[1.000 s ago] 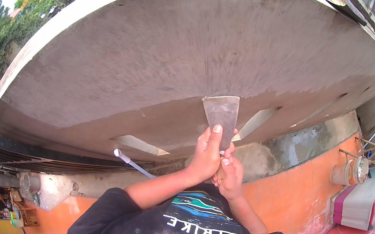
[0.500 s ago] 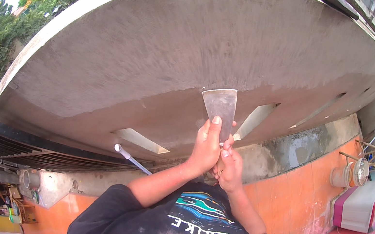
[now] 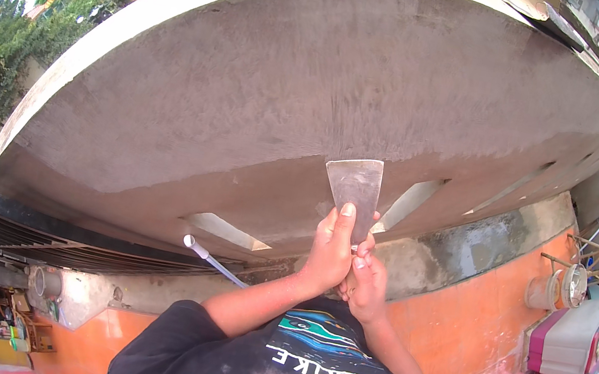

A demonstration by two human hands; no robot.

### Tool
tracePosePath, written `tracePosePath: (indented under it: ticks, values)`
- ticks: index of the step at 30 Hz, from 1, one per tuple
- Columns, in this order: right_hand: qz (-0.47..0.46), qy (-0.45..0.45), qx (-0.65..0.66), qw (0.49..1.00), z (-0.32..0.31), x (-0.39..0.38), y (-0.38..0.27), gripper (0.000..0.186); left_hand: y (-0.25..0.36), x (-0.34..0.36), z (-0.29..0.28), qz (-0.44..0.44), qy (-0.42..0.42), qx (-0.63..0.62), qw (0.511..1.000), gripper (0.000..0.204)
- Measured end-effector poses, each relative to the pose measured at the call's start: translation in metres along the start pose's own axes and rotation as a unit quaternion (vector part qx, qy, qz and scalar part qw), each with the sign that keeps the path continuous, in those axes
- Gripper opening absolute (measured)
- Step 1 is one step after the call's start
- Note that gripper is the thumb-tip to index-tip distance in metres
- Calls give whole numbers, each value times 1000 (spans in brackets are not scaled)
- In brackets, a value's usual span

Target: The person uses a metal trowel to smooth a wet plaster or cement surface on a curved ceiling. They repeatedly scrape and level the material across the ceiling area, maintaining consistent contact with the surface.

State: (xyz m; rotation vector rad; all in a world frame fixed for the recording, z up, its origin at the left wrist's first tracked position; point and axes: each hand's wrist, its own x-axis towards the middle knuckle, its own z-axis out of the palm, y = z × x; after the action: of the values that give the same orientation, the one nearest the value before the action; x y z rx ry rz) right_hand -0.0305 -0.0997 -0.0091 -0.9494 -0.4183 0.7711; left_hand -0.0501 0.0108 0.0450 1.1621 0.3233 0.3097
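A wide flat scraper with a grey metal blade points up and away in front of my chest. Its broad edge lies at or very near the grey plastered wall. My left hand is closed round the lower blade, the thumb pressed flat on its face. Just below and to the right, my right hand is wrapped round the handle, most of which the fingers hide. Darker, smoother-looking plaster lies below a ragged line near the blade.
Slot openings pierce the lower wall. A white pipe leans left of my forearm, above a dark slatted grille. Buckets and a white-and-purple box-like object stand right, beside the orange floor.
Both hands and the scraper have come slightly down the wall and a little right. The grip looks the same.
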Motion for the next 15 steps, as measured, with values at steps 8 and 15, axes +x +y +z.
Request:
tracePosePath:
  ticks: [8,15]
  values:
    - [-65,18,-20,998,17,12,4,27,7,7,-7,25,-8,34,999,55]
    - [-42,18,-4,999,15,12,-13,19,24,8,1,52,-26,2,998,53]
